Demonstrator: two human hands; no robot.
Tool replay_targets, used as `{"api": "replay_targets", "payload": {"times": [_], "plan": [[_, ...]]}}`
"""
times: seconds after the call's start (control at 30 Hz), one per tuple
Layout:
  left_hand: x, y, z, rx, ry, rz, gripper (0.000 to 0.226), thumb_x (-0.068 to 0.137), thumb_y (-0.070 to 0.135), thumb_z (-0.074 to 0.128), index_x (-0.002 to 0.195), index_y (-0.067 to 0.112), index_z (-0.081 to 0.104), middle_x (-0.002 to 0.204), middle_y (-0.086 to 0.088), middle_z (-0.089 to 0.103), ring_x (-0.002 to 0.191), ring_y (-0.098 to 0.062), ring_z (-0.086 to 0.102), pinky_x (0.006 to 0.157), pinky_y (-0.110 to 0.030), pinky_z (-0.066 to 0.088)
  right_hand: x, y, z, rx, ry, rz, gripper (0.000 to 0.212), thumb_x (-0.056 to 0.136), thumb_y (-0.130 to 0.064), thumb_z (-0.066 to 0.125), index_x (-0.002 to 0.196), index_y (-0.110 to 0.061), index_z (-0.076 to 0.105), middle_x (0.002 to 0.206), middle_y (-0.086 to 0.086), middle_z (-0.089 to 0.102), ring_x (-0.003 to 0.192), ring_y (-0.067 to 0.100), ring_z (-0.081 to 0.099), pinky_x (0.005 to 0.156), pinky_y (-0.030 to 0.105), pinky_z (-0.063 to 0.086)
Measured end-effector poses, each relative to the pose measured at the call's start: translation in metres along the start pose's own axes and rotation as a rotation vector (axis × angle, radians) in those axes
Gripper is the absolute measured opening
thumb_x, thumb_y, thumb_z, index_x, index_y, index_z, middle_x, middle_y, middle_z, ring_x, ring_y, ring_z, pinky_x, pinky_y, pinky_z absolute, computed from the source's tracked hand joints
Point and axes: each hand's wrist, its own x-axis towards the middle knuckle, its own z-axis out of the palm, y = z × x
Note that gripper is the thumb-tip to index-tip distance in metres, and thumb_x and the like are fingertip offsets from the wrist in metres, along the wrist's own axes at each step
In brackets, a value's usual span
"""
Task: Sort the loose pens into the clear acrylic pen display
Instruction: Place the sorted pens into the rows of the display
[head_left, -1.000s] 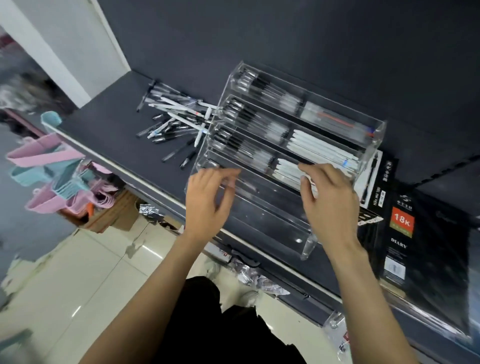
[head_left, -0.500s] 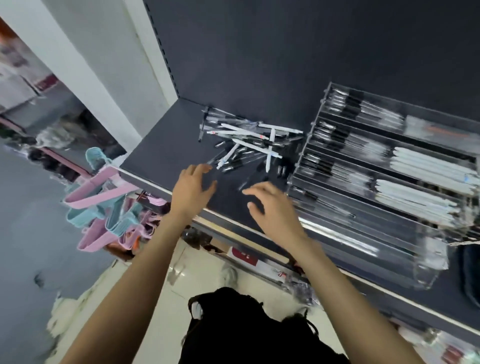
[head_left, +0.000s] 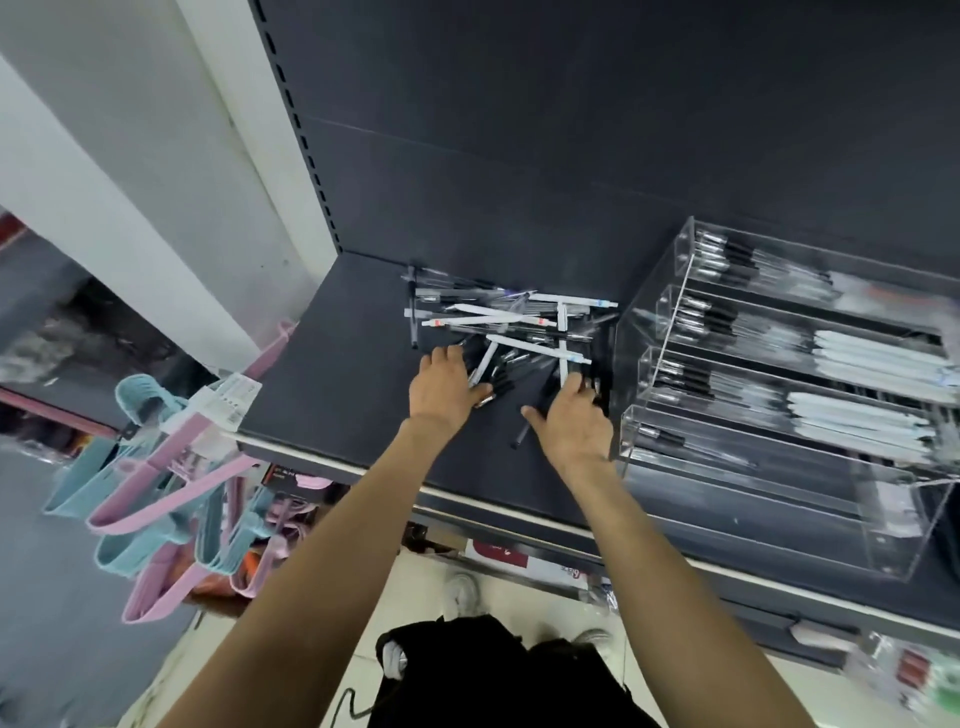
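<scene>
From the head view, the loose pens (head_left: 506, 325) lie heaped on the dark shelf (head_left: 332, 374), just left of the clear acrylic pen display (head_left: 779, 395). Left hand (head_left: 444, 387) and right hand (head_left: 571, 415) reach into the heap's near edge, fingers spread; whether either grips a pen I cannot tell. Pink and blue hangers (head_left: 171, 493) dangle off the shelf's left end.

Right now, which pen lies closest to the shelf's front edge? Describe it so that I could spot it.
On the dark shelf, left of the clear pen display, lies a heap of loose pens. One black pen lies apart from the heap, nearest the shelf's front edge, partly under the right hand.
</scene>
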Motion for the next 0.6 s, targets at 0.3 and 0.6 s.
{"api": "replay_targets", "payload": {"times": [0.3,0.6], "plan": [[-0.010,-0.004,-0.002,0.175,-0.167,0.099,0.042,0.096,0.035,0.052,0.118,0.000,0.046,0.120,-0.019,0.056,0.110,-0.033,0.056,0.085,-0.035,0.043,-0.005,-0.004,0.006,0.163,-0.028,0.089,0.050,0.086,-0.025,0.065,0.117,-0.003,0.032,0.107,0.016,0.063,0.101,0.036,0.061,0.073,0.036,0.046],[-0.045,-0.006,-0.006,-0.289,-0.281,0.000,0.040,0.103,0.034,0.035,0.112,-0.002,0.050,0.111,-0.019,0.059,0.106,-0.035,0.055,0.086,-0.037,0.042,-0.018,0.002,0.012,0.138,-0.025,0.058,0.052,0.085,-0.019,0.066,0.121,-0.002,0.033,0.111,0.018,0.061,0.102,0.037,0.061,0.076,0.037,0.047]]}}
